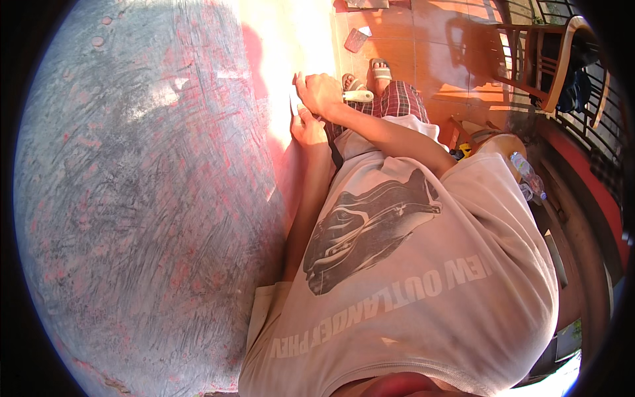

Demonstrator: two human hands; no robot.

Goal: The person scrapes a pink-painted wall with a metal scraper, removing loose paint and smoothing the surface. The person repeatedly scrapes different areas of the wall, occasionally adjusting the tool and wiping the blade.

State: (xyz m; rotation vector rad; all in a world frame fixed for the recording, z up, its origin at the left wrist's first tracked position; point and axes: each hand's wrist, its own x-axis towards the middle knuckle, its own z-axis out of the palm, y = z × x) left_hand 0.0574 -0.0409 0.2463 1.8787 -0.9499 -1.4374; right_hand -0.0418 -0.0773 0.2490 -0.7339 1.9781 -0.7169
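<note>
My right hand (pixel 320 93) is closed, with the pale handle (pixel 358 96) of a hand tool, apparently a scraper, jutting from its wrist side. A thin edge (pixel 292 103), perhaps the blade, shows at the left of my hands in strong glare. Just below is my left hand (pixel 310 130), thumb and finger close to that edge; whether they pinch it cannot be told. Both hands are beside a large grey surface (pixel 163 198), scuffed and streaked with pink and red. Its right-hand strip is pink and partly overexposed by sunlight.
On the tiled floor (pixel 431 54), a small reddish-brown block (pixel 356 40) lies past my sandalled feet (pixel 381 72). A wooden chair (pixel 558 64) is at the upper right before a metal grille. At my right side, a plastic bottle (pixel 528 176) lies by a round stool (pixel 501 144).
</note>
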